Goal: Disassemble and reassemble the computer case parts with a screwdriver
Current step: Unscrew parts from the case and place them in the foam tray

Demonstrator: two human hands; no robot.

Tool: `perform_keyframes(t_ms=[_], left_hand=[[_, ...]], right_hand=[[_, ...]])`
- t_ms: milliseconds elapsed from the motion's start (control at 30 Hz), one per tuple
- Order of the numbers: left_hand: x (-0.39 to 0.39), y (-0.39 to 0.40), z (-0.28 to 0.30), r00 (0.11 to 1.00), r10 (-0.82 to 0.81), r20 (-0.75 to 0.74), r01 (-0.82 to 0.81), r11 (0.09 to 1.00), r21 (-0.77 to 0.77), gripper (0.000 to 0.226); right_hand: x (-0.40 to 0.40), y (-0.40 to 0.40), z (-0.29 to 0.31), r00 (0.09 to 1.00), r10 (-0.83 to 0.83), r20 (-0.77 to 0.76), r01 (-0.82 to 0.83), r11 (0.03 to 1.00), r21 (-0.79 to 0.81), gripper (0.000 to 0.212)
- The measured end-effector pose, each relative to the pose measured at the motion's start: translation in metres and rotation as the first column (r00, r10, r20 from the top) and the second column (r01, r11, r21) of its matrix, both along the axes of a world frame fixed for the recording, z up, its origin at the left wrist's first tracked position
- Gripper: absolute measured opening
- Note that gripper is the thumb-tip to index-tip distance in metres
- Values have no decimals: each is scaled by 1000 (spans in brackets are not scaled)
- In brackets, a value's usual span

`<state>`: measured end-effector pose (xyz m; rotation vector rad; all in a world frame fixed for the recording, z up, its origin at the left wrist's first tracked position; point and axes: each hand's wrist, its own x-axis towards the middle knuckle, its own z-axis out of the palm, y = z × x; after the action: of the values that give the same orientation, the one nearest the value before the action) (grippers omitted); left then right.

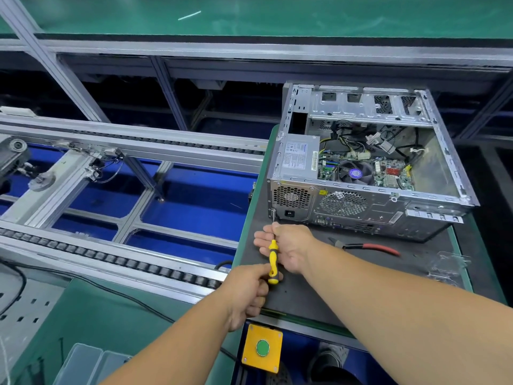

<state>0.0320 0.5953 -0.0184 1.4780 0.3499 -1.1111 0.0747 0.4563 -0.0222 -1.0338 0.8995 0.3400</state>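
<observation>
Your computer case (363, 162) lies on its side on the dark mat (311, 295) at the right end of the bench, side panel off, so the power supply (299, 158), the fan (355, 172) and the green board sit open to view, and its rear panel faces you. You've got the screwdriver (273, 259) up at the near left corner of that rear panel, yellow-and-black handle low, thin shaft rising, and the tip right at a screw (273, 212) beside the power supply's vent grille. Your left hand (249, 293) grips the butt of the handle, fingers curled round it with the thumb on top. Your right hand (288, 245) comes in from the other side, cupped behind the top of the handle and the lower shaft; its fingers lie fairly straight past the tool, and whether the thumb pinches the shaft I can't tell from here. Red-handled pliers (366, 247) rest on the mat just in front of the case, to the right of your right hand. A clear plastic tray (447, 266) sits near the mat's right edge. Below the bench edge there's a yellow box (262, 348) with a green button. Off to your left runs a roller conveyor (111, 259) over blue panels.
</observation>
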Motion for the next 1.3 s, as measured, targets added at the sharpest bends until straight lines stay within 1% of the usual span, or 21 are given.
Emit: perform_keyframes(t_ms=[133, 233, 333, 400, 467, 533, 567, 633, 700, 733, 800, 867, 900, 933, 1000, 1067, 1133, 1167, 1200, 1233, 1300], left_hand=[[1, 0, 3, 1000, -16, 2, 16, 1000, -17, 40], [1, -3, 4, 959, -106, 262, 55, 979, 196, 31], [-2, -6, 0, 876, -159, 456, -35, 921, 388, 39], [-3, -7, -1, 904, -131, 407, -15, 941, 337, 40], [-1, -6, 2, 985, -37, 171, 15, 992, 129, 35], [1, -1, 3, 1000, -3, 2, 3, 999, -33, 37], [2, 1, 2, 999, -21, 33, 22, 999, -33, 36], [0, 0, -1, 965, -103, 240, 66, 985, 159, 30], [-3, -2, -5, 880, -148, 452, -36, 927, 374, 38], [-2, -3, -9, 859, -141, 493, -80, 913, 400, 42], [-2, -5, -8, 908, -83, 411, -38, 960, 279, 41], [1, -4, -4, 995, 29, 96, -33, 999, 42, 34], [2, -2, -3, 998, 57, -24, -58, 998, -37, 34], [4, 1, -2, 998, 48, -40, -51, 997, -61, 34], [4, 0, -5, 980, -81, 182, 60, 991, 117, 31], [-2, -2, -8, 867, -230, 442, 20, 903, 430, 38], [-2, -4, -13, 823, -208, 529, -77, 881, 466, 45], [-2, -6, -12, 848, -163, 504, -55, 920, 389, 43], [-1, -7, -11, 910, -105, 400, -9, 962, 274, 39], [0, -6, -7, 973, -46, 227, 16, 991, 131, 36], [3, -1, -3, 999, 29, -39, -32, 997, -70, 40]], right_hand=[[0, 1, 3, 1000, -24, -9, 24, 999, 42, 34], [-2, 2, 3, 1000, -25, -1, 25, 999, 39, 35], [0, 2, 5, 1000, -20, -15, 20, 1000, 21, 35], [2, 2, 6, 999, -21, -31, 22, 999, 32, 35], [2, 2, 7, 999, -29, -34, 32, 997, 67, 37], [1, 2, 7, 999, -36, -37, 38, 996, 76, 37], [1, 2, 7, 999, -34, -38, 37, 997, 65, 37], [1, 4, 7, 999, -22, -25, 24, 999, 45, 35], [1, 6, 8, 1000, -21, -9, 21, 999, 41, 34], [1, 6, 8, 1000, -24, -9, 25, 999, 46, 34], [1, 6, 9, 999, -32, -15, 33, 998, 59, 34], [0, 5, 11, 999, -45, -18, 47, 996, 82, 34], [0, 5, 11, 998, -54, -20, 55, 994, 94, 34], [1, 5, 11, 998, -59, -22, 61, 993, 100, 34], [1, 6, 10, 998, -55, -17, 57, 994, 99, 34], [1, 7, 11, 999, -49, -12, 50, 994, 93, 34], [1, 6, 11, 999, -51, -18, 52, 994, 101, 34], [1, 6, 12, 998, -51, -21, 53, 993, 108, 34], [1, 5, 12, 998, -52, -23, 55, 992, 113, 34], [1, 5, 13, 998, -54, -23, 56, 992, 117, 33], [0, 3, 12, 998, -51, -21, 53, 992, 113, 34]])
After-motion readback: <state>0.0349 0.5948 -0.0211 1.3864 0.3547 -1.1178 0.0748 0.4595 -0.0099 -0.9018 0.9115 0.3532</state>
